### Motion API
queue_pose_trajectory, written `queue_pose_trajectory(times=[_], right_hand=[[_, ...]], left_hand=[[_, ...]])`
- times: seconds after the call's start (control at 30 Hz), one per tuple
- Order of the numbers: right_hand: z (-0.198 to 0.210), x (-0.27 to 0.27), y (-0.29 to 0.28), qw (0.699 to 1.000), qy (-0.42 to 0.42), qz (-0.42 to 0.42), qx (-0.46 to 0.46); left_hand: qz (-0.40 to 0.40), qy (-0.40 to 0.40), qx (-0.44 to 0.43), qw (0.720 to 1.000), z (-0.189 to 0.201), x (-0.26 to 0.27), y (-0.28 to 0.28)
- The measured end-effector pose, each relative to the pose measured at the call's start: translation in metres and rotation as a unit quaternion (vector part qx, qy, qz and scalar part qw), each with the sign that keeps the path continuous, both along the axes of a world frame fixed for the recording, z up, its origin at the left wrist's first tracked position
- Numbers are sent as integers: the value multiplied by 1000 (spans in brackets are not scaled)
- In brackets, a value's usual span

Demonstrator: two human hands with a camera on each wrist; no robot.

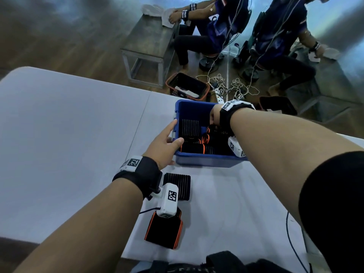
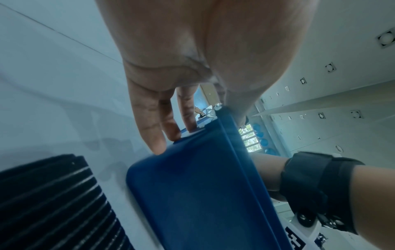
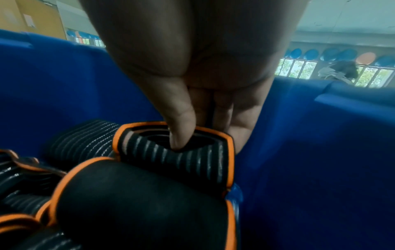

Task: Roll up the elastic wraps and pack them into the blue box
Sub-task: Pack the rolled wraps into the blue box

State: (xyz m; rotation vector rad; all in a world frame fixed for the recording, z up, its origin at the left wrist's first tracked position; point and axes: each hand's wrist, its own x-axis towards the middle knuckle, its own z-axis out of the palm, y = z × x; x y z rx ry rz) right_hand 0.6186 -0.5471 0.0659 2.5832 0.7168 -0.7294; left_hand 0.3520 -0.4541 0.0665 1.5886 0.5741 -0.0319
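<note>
The blue box [image 1: 204, 160] stands on the white table [image 1: 59, 134] with several rolled black, orange-edged wraps [image 1: 193, 148] inside. My right hand [image 1: 213, 120] is down in the box and pinches a rolled wrap [image 3: 181, 162], thumb pressed into its centre, fingers behind it by the box wall [image 3: 299, 152]. My left hand [image 1: 173, 133] holds the box's left rim [image 2: 230, 135], thumb over it and fingers [image 2: 153, 132] straight against the outer side. A flat black ribbed wrap [image 1: 182, 186] and an orange-edged wrap [image 1: 163, 231] lie on the table in front of the box.
Beyond the table's far edge stand a metal bench [image 1: 147, 40], a black basket with an orange rim [image 1: 187, 85] and tangled cables [image 1: 232, 85] on the floor. Two seated people work there. Dark fabric [image 1: 220, 261] lies at the near edge.
</note>
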Motion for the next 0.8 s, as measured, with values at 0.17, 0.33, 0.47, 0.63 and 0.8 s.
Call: queue_pose_trajectory(times=[0.17,0.33,0.47,0.63,0.8], right_hand=[[-28,22,4,999,29,4,14],[-81,71,5,999,40,25,7],[-62,87,-1,999,11,30,27],[87,-39,-27,993,36,19,112],[124,-90,-54,965,68,34,253]], left_hand=[[-3,0,6,1000,-1,1,1],[-5,-1,17,1000,-1,1,1],[-10,7,29,999,1,1,2],[-18,15,51,998,3,1,1],[-16,23,66,997,8,2,3]])
